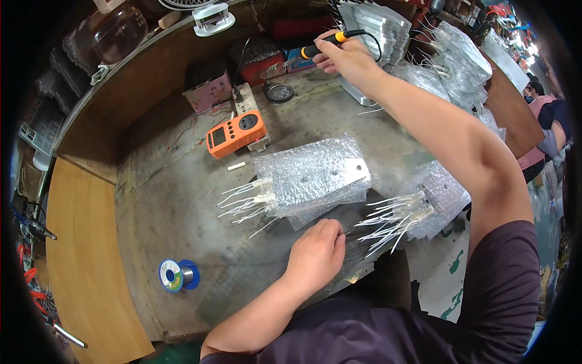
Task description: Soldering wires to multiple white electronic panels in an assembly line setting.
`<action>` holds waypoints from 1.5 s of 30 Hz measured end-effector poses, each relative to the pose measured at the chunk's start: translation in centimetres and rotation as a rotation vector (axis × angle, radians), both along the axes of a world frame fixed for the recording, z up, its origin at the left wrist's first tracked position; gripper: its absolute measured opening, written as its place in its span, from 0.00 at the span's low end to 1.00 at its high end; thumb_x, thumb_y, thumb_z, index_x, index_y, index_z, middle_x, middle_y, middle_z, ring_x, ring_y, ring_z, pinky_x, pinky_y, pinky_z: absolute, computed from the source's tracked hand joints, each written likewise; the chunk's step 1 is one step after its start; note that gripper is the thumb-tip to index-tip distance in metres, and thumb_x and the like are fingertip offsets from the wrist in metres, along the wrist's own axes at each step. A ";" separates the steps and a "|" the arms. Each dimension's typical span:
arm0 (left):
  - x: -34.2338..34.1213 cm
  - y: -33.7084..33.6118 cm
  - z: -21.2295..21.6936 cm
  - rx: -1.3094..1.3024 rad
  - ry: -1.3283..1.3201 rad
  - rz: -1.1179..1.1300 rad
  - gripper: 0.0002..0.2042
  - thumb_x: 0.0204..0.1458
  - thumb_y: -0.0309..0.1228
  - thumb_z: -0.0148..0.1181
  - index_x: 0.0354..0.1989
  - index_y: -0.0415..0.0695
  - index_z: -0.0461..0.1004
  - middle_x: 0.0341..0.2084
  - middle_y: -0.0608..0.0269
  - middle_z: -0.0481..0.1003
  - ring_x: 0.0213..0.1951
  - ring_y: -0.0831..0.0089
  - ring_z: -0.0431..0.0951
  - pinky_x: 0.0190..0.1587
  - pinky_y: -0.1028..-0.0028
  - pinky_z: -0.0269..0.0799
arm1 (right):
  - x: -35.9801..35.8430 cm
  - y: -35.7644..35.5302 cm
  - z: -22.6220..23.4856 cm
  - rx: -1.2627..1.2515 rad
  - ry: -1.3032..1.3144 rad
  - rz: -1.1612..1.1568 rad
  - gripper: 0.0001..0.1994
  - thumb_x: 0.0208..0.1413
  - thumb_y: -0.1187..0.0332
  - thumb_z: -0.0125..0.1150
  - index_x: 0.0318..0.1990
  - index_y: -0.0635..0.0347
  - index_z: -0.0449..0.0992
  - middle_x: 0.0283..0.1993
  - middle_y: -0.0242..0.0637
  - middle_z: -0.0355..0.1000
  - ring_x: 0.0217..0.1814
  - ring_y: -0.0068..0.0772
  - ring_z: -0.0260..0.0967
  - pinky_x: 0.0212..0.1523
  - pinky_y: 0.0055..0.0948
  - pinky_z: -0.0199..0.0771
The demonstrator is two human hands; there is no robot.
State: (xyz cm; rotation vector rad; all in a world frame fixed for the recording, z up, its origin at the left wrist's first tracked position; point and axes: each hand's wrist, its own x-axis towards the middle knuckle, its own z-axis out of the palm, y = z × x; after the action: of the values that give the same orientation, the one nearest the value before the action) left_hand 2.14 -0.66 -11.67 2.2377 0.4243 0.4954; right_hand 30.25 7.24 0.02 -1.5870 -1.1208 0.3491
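My right hand (348, 57) is stretched to the far side of the bench, closed around a soldering iron (321, 45) with a yellow and black handle, its tip near a coiled metal stand (273, 70). My left hand (316, 255) rests near the front edge, fingers curled, pinching something thin next to the white wires (388, 227) of a bubble-wrapped part (439, 197). Another bubble-wrapped metal plate (315, 176) with white wires lies just beyond the left hand.
An orange meter (236, 132) sits at the back centre, a blue solder spool (176, 275) at the front left. Stacks of wrapped parts (454, 57) fill the back right. A wooden board (85, 261) lies left. Another person (548, 121) stands at the far right.
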 end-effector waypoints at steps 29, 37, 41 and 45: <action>0.0 -1.2 1.2 0.046 0.129 0.080 0.02 0.48 0.23 0.57 0.30 0.38 0.73 0.25 0.55 0.74 0.27 0.64 0.75 0.32 0.71 0.69 | 6.9 -32.6 3.5 -0.293 -0.121 -0.075 0.20 0.61 0.53 0.50 0.46 0.62 0.71 0.42 0.38 0.71 0.44 0.34 0.67 0.48 0.34 0.66; -1.9 1.5 7.8 0.486 -0.200 0.203 0.03 0.48 0.23 0.56 0.29 0.37 0.74 0.26 0.57 0.75 0.31 0.67 0.75 0.39 0.73 0.69 | 8.4 -38.1 -13.2 -0.274 -0.413 -0.387 0.10 0.56 0.66 0.53 0.36 0.65 0.68 0.31 0.40 0.67 0.36 0.34 0.64 0.39 0.34 0.65; -2.5 12.2 12.5 0.455 0.036 0.415 0.07 0.54 0.27 0.51 0.35 0.37 0.73 0.28 0.59 0.75 0.32 0.74 0.73 0.37 0.76 0.68 | 9.4 -37.5 -18.6 -0.197 -0.242 -0.380 0.20 0.56 0.67 0.52 0.53 0.70 0.68 0.52 0.45 0.71 0.55 0.36 0.67 0.56 0.31 0.64; -2.6 25.6 11.0 0.476 0.380 0.353 0.11 0.52 0.31 0.53 0.40 0.39 0.75 0.34 0.56 0.77 0.38 0.67 0.76 0.42 0.71 0.70 | 10.5 -34.4 -20.2 -0.448 -1.064 -0.480 0.18 0.58 0.67 0.48 0.53 0.67 0.69 0.54 0.46 0.69 0.58 0.46 0.65 0.59 0.36 0.62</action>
State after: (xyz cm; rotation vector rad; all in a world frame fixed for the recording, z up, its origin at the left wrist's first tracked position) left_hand -0.49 24.97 -0.72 2.7421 0.9980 0.3731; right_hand 40.70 -27.14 -20.17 -2.4769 -1.4066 -0.7045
